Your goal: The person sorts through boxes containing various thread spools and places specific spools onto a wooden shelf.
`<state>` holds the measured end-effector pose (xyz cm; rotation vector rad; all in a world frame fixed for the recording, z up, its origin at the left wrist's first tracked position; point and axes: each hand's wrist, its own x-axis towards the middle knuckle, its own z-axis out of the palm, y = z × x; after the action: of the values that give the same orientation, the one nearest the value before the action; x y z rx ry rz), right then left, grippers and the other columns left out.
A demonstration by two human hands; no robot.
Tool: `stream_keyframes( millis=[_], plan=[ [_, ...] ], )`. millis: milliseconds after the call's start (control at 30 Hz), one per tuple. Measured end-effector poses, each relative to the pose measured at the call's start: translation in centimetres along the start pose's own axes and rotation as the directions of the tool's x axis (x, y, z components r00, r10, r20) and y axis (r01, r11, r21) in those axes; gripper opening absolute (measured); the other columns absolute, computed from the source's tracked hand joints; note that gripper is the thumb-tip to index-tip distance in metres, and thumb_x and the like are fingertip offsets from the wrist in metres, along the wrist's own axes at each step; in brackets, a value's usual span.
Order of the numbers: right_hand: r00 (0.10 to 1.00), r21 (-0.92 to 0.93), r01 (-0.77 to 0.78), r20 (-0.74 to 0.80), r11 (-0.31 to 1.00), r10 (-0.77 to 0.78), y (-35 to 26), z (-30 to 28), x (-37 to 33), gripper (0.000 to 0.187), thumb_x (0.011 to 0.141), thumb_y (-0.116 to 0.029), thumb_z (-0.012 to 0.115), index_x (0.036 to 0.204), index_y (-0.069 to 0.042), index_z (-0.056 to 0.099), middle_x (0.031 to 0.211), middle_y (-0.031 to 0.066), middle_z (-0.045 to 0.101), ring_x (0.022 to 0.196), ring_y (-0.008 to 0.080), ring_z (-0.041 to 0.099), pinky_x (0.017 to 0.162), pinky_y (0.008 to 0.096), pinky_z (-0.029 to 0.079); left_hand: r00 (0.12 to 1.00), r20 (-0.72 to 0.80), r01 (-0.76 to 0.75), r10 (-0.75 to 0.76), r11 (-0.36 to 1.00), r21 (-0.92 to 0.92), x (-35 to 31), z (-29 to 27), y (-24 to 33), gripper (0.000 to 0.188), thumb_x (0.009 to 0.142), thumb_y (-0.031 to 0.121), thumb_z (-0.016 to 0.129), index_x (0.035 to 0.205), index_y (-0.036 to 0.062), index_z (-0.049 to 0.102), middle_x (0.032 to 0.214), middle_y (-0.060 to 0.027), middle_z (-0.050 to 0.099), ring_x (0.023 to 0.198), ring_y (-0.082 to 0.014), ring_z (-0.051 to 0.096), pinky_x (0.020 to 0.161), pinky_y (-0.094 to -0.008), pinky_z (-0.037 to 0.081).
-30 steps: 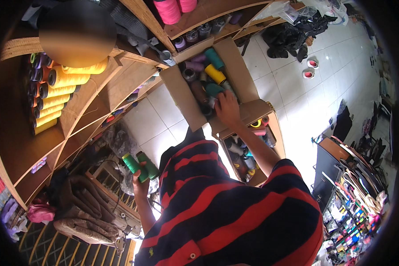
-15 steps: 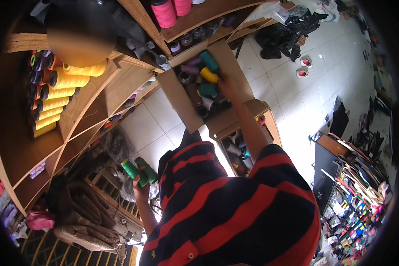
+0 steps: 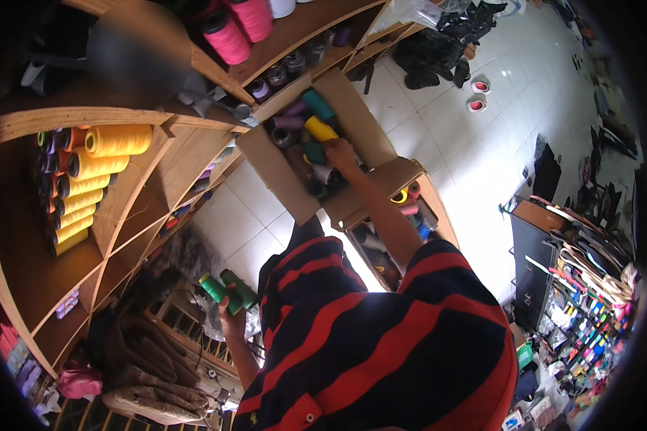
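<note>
Looks like a sewing workshop or thread shop; can't tell which. Wooden shelves (image 3: 151,172) carry stacked yellow thread cones (image 3: 83,185), pink cones (image 3: 226,39) above. Open cardboard box (image 3: 277,176) full of mixed-colour spools (image 3: 320,129), second box (image 3: 444,215) of spools beside it. Heaped brown cloth (image 3: 151,359) lower left. Lower right, crowded display of small multicoloured items (image 3: 582,316), too small to identify. Pale tiled floor (image 3: 446,136), black bundles (image 3: 438,54) on it. Not homelike: too much thread stock.

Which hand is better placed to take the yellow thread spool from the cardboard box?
Probably the right hand: it is in the cardboard box, beside the yellow thread spool. The left hand holds two green spools, away from the box.
</note>
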<state>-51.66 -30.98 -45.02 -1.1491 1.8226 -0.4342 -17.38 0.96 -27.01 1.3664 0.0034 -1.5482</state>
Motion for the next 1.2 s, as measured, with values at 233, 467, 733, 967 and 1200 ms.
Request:
stream_keyframes(
  millis=[233, 467, 733, 967, 1200],
  plan=[
    [0.871, -0.059, 0.319, -0.375, 0.946, -0.317, 1.2, 1.4, -4.9, 0.015, 0.077, -0.009, 0.058, 0.086, -0.002, 0.067, 0.071, 0.0163, 0.066, 0.067, 0.0301, 0.068, 0.065, 0.0393, 0.053, 0.999, 0.043, 0.028, -0.028, 1.000, -0.002, 1.2, 0.1, 0.9, 0.057, 0.079, 0.039, 0.065, 0.120, 0.0018, 0.052, 0.115, -0.0124, 0.053, 0.108, -0.0266, 0.052, 0.098, -0.0405, 0.038],
    [0.843, -0.054, 0.397, -0.373, 0.916, -0.388, 0.0, 0.9, -10.0, 0.014, 0.076, 0.000, 0.062, 0.089, -0.003, 0.066, 0.079, 0.0153, 0.062, 0.072, 0.0331, 0.063, 0.066, 0.0408, 0.049, 0.994, 0.085, -0.067, 0.071, 0.997, -0.049, 1.7, 1.1, 2.6, 0.056, 0.079, 0.037, 0.067, 0.121, 0.0020, 0.053, 0.117, -0.0135, 0.054, 0.110, -0.0289, 0.053, 0.098, -0.0429, 0.039],
    [0.896, -0.494, 0.438, 0.176, 0.751, -0.407, 0.8, 1.1, -11.7, 0.054, 0.073, -0.025, 0.072, 0.116, 0.001, 0.051, 0.107, 0.0235, 0.056, 0.106, 0.0390, 0.054, 0.082, 0.0468, 0.050, 0.981, 0.060, -0.173, 0.185, 0.972, -0.156, -0.7, -1.5, 1.9, 0.058, 0.078, 0.041, 0.065, 0.121, 0.0021, 0.054, 0.118, -0.0128, 0.054, 0.111, -0.0255, 0.052, 0.098, -0.0396, 0.038],
    [0.991, 0.427, 0.001, 0.122, 0.904, -0.059, -6.5, -1.9, -14.3, 0.040, 0.081, -0.024, 0.065, 0.109, -0.001, 0.049, 0.102, 0.0145, 0.058, 0.079, 0.0277, 0.064, 0.072, 0.0420, 0.054, 0.929, 0.056, -0.335, 0.367, 0.894, -0.296, -4.4, -4.8, 3.1, 0.059, 0.077, 0.042, 0.065, 0.119, 0.0019, 0.053, 0.121, -0.0182, 0.052, 0.110, -0.0301, 0.053, 0.099, -0.0407, 0.038],
    [0.708, 0.696, -0.217, 0.595, 0.684, -0.380, -16.1, 3.8, -26.3, 0.049, 0.081, -0.019, 0.063, 0.123, -0.008, 0.039, 0.111, 0.0141, 0.054, 0.092, 0.0295, 0.061, 0.081, 0.0468, 0.050, 0.847, 0.111, -0.450, 0.520, 0.812, -0.373, -8.7, -11.7, 4.9, 0.055, 0.075, 0.043, 0.066, 0.114, 0.0051, 0.056, 0.128, -0.0239, 0.048, 0.114, -0.0362, 0.052, 0.100, -0.0467, 0.037]
  ],
)
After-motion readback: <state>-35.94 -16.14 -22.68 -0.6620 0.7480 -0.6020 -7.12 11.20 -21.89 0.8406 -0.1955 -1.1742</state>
